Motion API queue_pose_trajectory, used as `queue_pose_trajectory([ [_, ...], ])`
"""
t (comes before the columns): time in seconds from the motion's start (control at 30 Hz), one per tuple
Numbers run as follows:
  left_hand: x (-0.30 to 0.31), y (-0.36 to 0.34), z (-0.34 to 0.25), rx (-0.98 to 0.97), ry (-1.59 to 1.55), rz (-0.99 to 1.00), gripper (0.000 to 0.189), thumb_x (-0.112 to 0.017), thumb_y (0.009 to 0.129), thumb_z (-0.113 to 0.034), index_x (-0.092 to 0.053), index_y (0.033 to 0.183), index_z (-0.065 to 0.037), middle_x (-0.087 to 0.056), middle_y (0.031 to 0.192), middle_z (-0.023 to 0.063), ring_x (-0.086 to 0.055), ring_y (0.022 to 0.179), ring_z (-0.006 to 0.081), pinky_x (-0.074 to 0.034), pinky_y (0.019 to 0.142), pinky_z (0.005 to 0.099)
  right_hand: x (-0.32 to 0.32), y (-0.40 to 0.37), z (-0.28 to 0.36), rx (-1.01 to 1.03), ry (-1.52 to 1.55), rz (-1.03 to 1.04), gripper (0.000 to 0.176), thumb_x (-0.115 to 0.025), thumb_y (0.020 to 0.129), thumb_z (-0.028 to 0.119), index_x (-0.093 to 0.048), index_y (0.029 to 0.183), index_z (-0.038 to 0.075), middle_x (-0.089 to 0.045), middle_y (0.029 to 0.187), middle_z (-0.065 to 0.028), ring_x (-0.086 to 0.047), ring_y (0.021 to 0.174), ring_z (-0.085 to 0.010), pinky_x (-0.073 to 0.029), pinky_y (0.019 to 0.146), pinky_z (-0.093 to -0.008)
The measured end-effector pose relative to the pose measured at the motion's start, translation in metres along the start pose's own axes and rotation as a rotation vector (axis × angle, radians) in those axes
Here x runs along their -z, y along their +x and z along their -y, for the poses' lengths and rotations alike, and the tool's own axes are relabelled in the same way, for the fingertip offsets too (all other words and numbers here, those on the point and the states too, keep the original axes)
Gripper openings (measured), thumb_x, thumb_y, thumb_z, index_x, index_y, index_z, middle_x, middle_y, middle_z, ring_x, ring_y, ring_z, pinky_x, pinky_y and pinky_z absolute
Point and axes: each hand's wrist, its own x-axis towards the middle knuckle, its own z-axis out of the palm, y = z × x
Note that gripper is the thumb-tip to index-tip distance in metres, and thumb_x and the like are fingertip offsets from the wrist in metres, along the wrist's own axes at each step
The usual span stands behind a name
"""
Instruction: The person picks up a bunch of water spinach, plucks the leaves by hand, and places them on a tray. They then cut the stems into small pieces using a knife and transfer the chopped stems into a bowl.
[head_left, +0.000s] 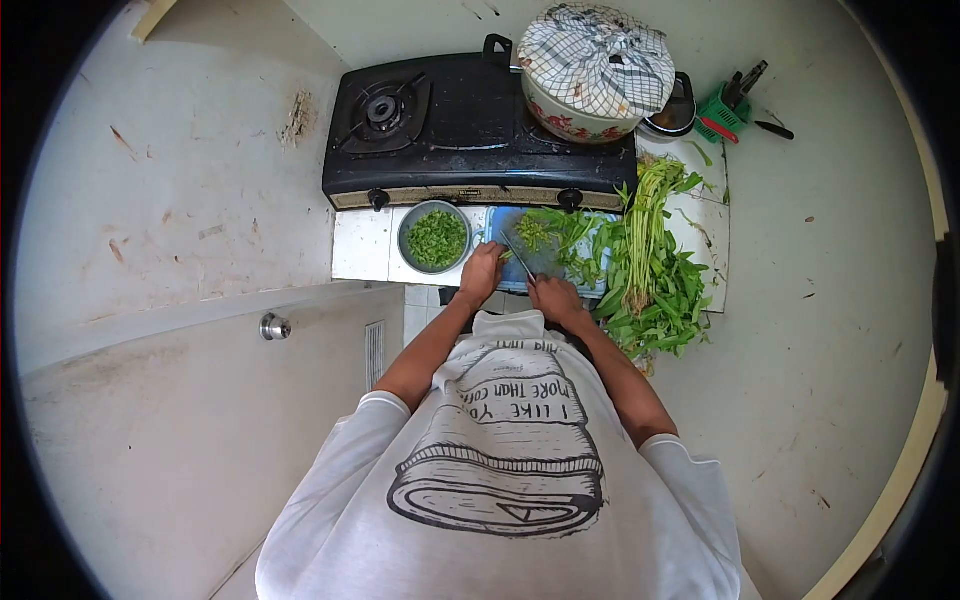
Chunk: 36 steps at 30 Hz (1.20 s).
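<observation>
My right hand (557, 299) is closed around the handle of a knife (518, 257). Its blade slants up and left over a blue cutting board (500, 222). By the board's left edge, my left hand (484, 272) has its fingers drawn together close to the blade's tip; whatever they pinch is too small to make out. A small heap of chopped green stems (533, 235) lies on the board beyond the knife. Leafy greens (575, 240) spread over its right side. A round grey bowl (402, 240) of chopped greens (437, 238) stands left of the board.
A large bunch of long-stemmed greens (650, 240) covers the counter's right end and overhangs its front edge. Behind stands a black two-burner gas stove (465, 120), bearing a cloth-covered pot (580, 118). A green basket of utensils (725, 108) sits at the back right.
</observation>
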Motion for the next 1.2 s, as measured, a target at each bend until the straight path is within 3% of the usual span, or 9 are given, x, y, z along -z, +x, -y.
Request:
queue_pose_trajectory([
  [0.47,0.003,0.0,-0.004,0.02,-0.001,0.026,0.027,-0.062,0.083,0.003,-0.067,0.109,-0.002,-0.064,0.101,0.0162,-0.06,0.1,0.0388,-0.053,0.086,0.048,-0.013,0.019,0.004,-0.018,-0.011,0.014,0.046,-0.048,0.104,0.038,-0.067,0.099,-0.003,-0.072,0.084,-0.0269,-0.072,0.079,-0.0449,-0.058,0.075,-0.0549],
  [1.2,0.004,-0.002,-0.004,0.02,-0.01,0.007,0.026,-0.065,0.082,0.003,-0.069,0.107,-0.002,-0.065,0.102,0.0152,-0.06,0.099,0.0383,-0.052,0.087,0.0471,0.002,-0.001,0.006,-0.033,-0.015,0.041,0.043,-0.049,0.104,0.035,-0.067,0.097,-0.004,-0.073,0.086,-0.0272,-0.073,0.08,-0.043,-0.058,0.076,-0.0532],
])
